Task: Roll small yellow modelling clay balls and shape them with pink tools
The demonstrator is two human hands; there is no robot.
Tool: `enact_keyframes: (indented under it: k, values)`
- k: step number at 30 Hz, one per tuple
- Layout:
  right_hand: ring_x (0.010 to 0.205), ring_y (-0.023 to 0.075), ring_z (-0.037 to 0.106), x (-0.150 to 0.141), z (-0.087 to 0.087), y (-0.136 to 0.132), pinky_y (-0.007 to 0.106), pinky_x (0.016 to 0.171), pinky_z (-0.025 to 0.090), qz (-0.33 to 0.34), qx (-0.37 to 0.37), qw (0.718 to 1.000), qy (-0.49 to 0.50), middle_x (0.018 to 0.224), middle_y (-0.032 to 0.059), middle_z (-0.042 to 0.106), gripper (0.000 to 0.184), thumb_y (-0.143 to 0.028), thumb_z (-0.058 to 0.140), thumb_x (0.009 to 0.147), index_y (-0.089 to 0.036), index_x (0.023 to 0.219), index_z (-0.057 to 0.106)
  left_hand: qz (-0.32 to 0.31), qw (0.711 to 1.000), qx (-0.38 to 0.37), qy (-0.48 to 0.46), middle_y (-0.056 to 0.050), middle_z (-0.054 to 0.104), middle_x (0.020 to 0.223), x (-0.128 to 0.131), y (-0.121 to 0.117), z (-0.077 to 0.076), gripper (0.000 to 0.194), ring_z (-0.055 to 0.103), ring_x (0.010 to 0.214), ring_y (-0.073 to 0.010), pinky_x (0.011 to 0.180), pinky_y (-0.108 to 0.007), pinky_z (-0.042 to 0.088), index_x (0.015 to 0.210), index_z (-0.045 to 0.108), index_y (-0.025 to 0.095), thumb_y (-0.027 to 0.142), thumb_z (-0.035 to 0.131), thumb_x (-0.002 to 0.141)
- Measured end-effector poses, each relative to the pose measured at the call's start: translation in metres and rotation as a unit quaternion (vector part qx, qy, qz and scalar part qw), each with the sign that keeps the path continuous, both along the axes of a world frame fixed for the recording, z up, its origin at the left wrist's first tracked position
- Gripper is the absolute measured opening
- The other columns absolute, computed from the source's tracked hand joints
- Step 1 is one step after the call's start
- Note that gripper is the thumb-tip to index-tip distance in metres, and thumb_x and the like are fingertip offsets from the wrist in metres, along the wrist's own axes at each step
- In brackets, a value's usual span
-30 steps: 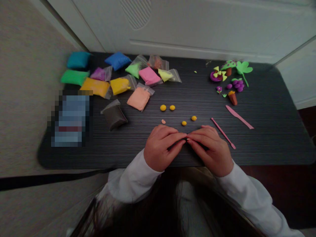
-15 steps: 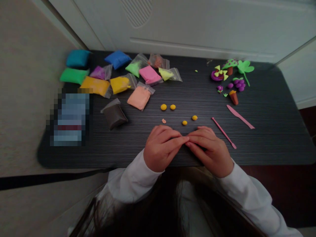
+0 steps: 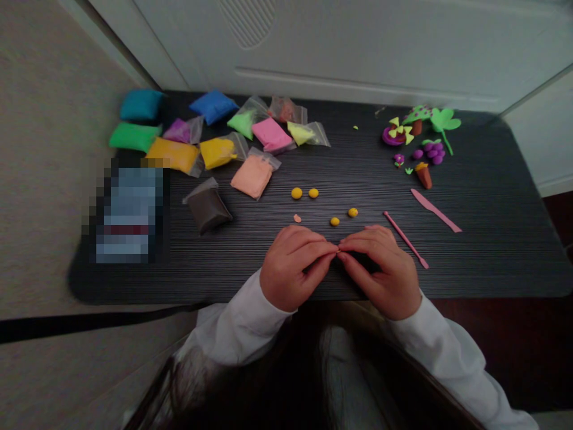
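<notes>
My left hand [image 3: 295, 266] and my right hand [image 3: 380, 269] meet fingertip to fingertip near the table's front edge. Both are closed in a pinch around a tiny pale bit of clay [image 3: 339, 251], mostly covered by the fingers. Just beyond them lie small yellow clay balls, the nearest being one yellow ball [image 3: 335, 221] and a speckled yellow ball [image 3: 353, 212]. Two more, a larger yellow ball [image 3: 296, 193] and its neighbour [image 3: 313, 193], rest farther back. A scrap of peach clay [image 3: 297, 218] sits beyond my left hand.
Bags of coloured clay, including a peach bag [image 3: 253, 174] and a dark brown bag [image 3: 208, 209], cover the left side beside a blurred-out device [image 3: 129, 209]. Right of my hands lie a pink stick tool [image 3: 406, 240] and a pink knife [image 3: 435, 210]. Finished clay figures [image 3: 433, 153] stand behind.
My fingertips have shifted slightly and parted a little, so the pale bit between them shows more. Everything on the table stays in place.
</notes>
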State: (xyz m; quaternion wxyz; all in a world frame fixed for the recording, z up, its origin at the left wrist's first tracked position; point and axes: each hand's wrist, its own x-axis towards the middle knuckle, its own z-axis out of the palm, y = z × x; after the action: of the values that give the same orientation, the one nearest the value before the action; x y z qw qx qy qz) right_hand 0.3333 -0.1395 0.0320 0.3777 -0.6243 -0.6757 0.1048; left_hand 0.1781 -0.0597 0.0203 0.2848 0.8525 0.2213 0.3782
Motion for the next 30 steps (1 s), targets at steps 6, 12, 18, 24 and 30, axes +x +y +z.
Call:
enact_keyframes:
  k: [6,12,18,24,30]
  values:
    - [0.082,0.0149,0.060,-0.004,0.001,0.000,0.039,0.088,0.040,-0.011,0.011,1.000,-0.003,0.084,0.0019,0.068,0.015,-0.015,0.061,0.073,-0.020,0.087,0.061,-0.024,0.998,-0.063,-0.009,-0.006,0.067,0.078,0.001,0.000,0.005,0.011,0.059,0.076,-0.0144,0.076,-0.032,0.047,0.082,0.064,0.014,0.009,0.060,0.072]
    - [0.080,0.0150,0.060,-0.007,0.002,0.000,0.040,0.087,0.041,-0.017,0.023,1.000,-0.006,0.083,0.0013,0.068,0.017,-0.014,0.060,0.073,-0.021,0.089,0.061,-0.048,0.986,-0.160,-0.017,-0.004,0.067,0.078,-0.001,0.002,0.008,0.010,0.060,0.076,-0.0147,0.076,-0.031,0.047,0.082,0.064,0.016,0.014,0.063,0.072]
    - [0.079,0.0149,0.060,-0.013,0.004,-0.002,0.041,0.090,0.039,-0.025,0.055,0.998,-0.017,0.084,0.0009,0.067,0.023,-0.011,0.061,0.070,-0.021,0.091,0.061,-0.067,0.963,-0.256,-0.044,-0.003,0.065,0.078,-0.004,0.003,0.004,0.008,0.059,0.076,-0.0138,0.074,-0.030,0.048,0.080,0.063,0.018,0.013,0.060,0.074]
    - [0.081,0.0163,0.061,-0.020,0.002,-0.001,0.043,0.089,0.038,-0.044,0.080,0.995,-0.030,0.087,-0.0004,0.068,0.028,-0.012,0.061,0.070,-0.025,0.094,0.059,-0.043,0.951,-0.303,-0.039,-0.002,0.061,0.075,-0.004,0.002,0.006,0.003,0.055,0.069,-0.0132,0.065,-0.029,0.047,0.076,0.061,0.018,0.017,0.058,0.075]
    - [0.079,0.0163,0.062,-0.025,0.000,0.002,0.043,0.088,0.038,-0.062,0.103,0.991,-0.055,0.084,-0.0015,0.069,0.028,-0.011,0.062,0.069,-0.027,0.092,0.058,-0.036,0.950,-0.307,-0.045,0.000,0.058,0.071,-0.006,0.002,0.005,0.004,0.053,0.067,-0.0116,0.063,-0.027,0.045,0.075,0.058,0.018,0.017,0.056,0.077]
